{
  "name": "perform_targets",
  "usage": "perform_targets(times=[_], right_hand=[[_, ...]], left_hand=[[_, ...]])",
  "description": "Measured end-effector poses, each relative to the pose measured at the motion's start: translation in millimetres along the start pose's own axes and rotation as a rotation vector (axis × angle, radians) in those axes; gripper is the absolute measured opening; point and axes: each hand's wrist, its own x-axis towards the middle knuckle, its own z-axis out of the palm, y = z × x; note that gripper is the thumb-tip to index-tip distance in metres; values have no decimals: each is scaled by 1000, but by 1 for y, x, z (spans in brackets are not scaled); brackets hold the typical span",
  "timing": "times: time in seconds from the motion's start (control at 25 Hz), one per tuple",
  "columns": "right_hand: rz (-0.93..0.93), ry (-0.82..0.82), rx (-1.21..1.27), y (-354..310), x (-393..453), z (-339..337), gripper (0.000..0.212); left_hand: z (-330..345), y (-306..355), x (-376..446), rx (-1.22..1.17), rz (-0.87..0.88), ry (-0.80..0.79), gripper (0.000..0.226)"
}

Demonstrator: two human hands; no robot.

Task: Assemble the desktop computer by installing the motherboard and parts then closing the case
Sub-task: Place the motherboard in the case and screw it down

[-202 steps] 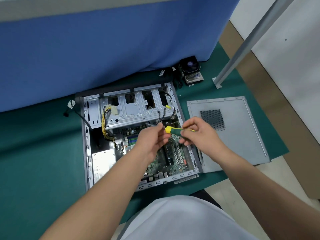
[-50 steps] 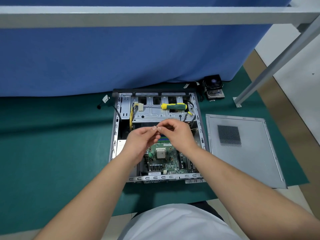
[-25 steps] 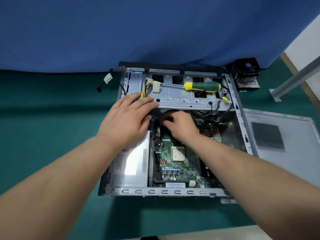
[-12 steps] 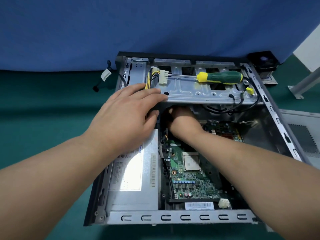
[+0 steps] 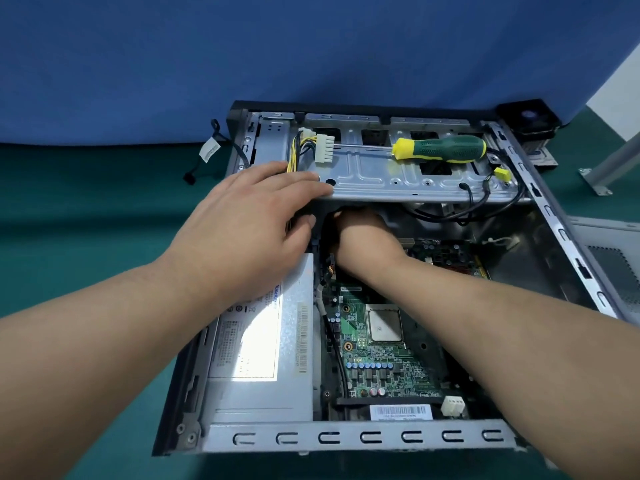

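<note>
A: Both hands have gone down into the case since a moment back, when they met above it over something small; the screwdriver (image 5: pixel 440 150) now lies on the drive cage (image 5: pixel 381 174).

B: So a fastener or plug is probably being seated by hand before the tool comes in again?

A: That is my guess. The right hand (image 5: pixel 363 242) reaches under the cage edge at the far end of the motherboard (image 5: pixel 377 355); its fingers are hidden, so I cannot tell what that grip holds.

B: And the other one?

A: The left hand (image 5: pixel 249 233) lies flat, fingers straight, on the cage edge, over the power supply (image 5: pixel 263 358), holding nothing.

B: Where is the board against that grip?

A: Right under it, seated in the case (image 5: pixel 353 439), which lies open. The side panel (image 5: pixel 609 271) sits apart on the desk (image 5: pixel 86 220), so closing is far off.
</note>
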Motion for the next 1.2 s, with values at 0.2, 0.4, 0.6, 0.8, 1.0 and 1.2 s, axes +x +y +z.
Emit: perform_targets(times=[0.2, 0.4, 0.6, 0.8, 1.0, 1.2], right_hand=[[23, 1, 43, 4, 2, 2, 15], [9, 2, 96, 11, 4, 3, 19], [2, -13, 118, 15, 5, 2, 16], [-19, -8, 83, 13, 5, 3, 19], [-50, 22, 28, 8, 4, 7, 20], [-35, 13, 35, 10, 5, 5, 21]], left_hand=[[-1, 1, 1, -9, -10, -12, 53], [-1, 1, 2, -25, -17, -11, 55], [0, 2, 3, -34, -19, -10, 55], [0, 2, 3, -39, -17, -4, 56], [0, 1, 2, -39, -12, 2, 56], [0, 2, 3, -40, -9, 7, 55]])
